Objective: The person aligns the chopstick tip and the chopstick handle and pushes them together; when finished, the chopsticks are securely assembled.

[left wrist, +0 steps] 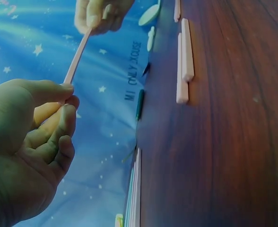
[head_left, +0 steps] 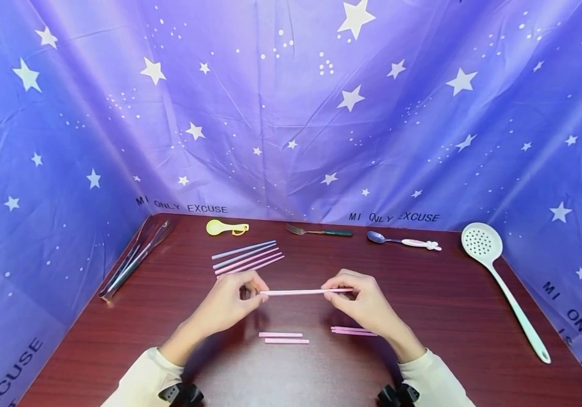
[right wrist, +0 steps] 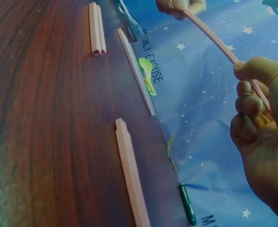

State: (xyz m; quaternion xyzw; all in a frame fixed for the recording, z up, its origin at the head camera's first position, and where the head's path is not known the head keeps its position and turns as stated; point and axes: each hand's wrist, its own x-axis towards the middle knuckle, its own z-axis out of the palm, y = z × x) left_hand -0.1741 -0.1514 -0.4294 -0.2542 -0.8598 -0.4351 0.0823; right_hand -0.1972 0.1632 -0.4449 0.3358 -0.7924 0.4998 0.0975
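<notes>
My left hand (head_left: pixel 230 299) pinches one end of a thin pink drinking straw (head_left: pixel 296 292) between thumb and forefinger. Near its other end, my right hand (head_left: pixel 362 299) pinches the same straw, whose tip sticks out past the fingers. The straw is held level above the table between both hands, and in the right wrist view it bows slightly. Below it lie two short pink straw pieces (head_left: pixel 287 341) side by side. Another pair of short pink pieces (head_left: pixel 348 330) lies under my right wrist, partly covered by it.
Several long blue and pink straws (head_left: pixel 245 258) lie behind my left hand. Along the table's back are a yellow measuring spoon (head_left: pixel 225 228), a fork (head_left: pixel 321 231) and a spoon (head_left: pixel 403 241). A whisk (head_left: pixel 135 263) lies far left, a white skimmer (head_left: pixel 499 277) far right. Starry cloth (head_left: pixel 281 113) encloses the table.
</notes>
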